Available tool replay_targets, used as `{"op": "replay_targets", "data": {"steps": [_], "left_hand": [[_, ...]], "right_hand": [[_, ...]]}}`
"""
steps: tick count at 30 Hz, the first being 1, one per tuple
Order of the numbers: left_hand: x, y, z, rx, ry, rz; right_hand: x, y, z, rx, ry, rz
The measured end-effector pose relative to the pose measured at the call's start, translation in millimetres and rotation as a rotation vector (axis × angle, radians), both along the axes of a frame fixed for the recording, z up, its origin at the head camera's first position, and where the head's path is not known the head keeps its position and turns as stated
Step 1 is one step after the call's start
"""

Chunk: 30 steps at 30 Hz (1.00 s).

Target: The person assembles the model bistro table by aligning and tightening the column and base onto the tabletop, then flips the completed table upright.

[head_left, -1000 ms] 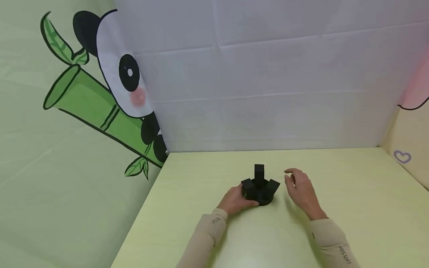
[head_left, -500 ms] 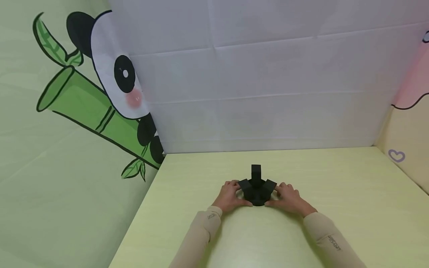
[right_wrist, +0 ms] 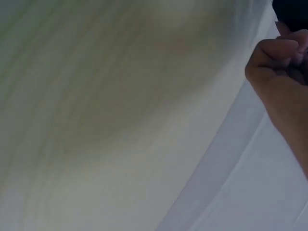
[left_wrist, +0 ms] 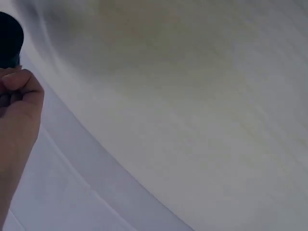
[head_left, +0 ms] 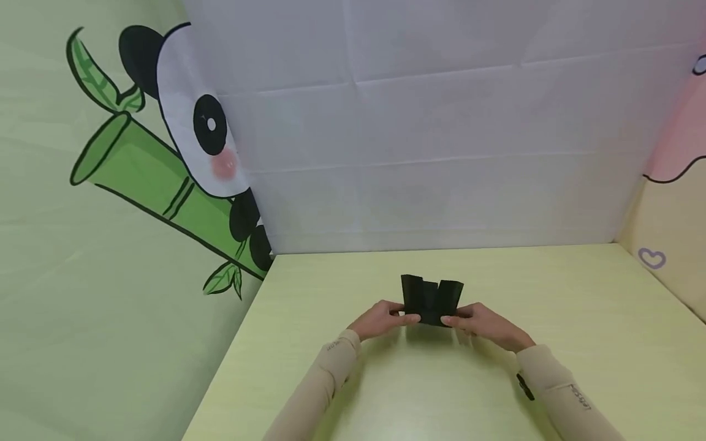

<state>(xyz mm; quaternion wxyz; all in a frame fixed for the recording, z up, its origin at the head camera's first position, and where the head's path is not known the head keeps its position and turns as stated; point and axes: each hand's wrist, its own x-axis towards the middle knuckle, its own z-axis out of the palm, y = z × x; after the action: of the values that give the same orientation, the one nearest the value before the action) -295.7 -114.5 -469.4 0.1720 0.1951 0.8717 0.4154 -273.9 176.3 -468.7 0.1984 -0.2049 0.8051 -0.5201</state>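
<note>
A black object with a round base and three blocky upright prongs (head_left: 429, 304) is held between both hands over the table, its prongs pointing up and away. My left hand (head_left: 380, 319) pinches its left side, thumb in front along the base. On the opposite side my right hand (head_left: 489, 324) does the same with thumb and fingers. The left wrist view catches only the dark round base (left_wrist: 8, 41) at its edge, above the curled fingers. A dark corner of the same object (right_wrist: 292, 13) shows in the right wrist view. The fingers behind it are hidden.
The pale yellow table (head_left: 331, 275) meets a white cloth wall (head_left: 441, 196) at its back edge. To the left hangs a green sheet with a panda and bamboo print (head_left: 154, 165). A cream and pink panel with a heart (head_left: 652, 258) borders the right.
My right hand has come in from the right and taken hold of the black object's free side. Since then both hands have raised it off the table and tipped it so its prongs stand more upright in view.
</note>
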Motion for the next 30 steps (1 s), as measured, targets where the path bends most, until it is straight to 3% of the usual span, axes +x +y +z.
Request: {"op": "replay_targets", "data": {"steps": [9,13,17,24,30], "left_hand": [[-8.1,27.9,53.5,0.030,-0.404,-0.076],[-17.0,37.7,65.2,-0.037,-0.497,-0.084],[-24.9,42.4,67.8,-0.087,-0.561,-0.081],[-31.4,45.7,60.6,-0.108,-0.711,-0.101],[-32.0,53.2,58.7,-0.118,-0.692,-0.112]], "right_hand": [[1.2,11,44.9,0.023,-0.246,-0.156],[-3.0,15,50.7,0.042,-0.324,-0.185],[-7.9,14,51.4,0.057,-0.402,-0.178],[-18.0,10,41.5,0.117,-0.480,-0.166],[-21.2,16,34.1,0.124,-0.489,-0.206]]}}
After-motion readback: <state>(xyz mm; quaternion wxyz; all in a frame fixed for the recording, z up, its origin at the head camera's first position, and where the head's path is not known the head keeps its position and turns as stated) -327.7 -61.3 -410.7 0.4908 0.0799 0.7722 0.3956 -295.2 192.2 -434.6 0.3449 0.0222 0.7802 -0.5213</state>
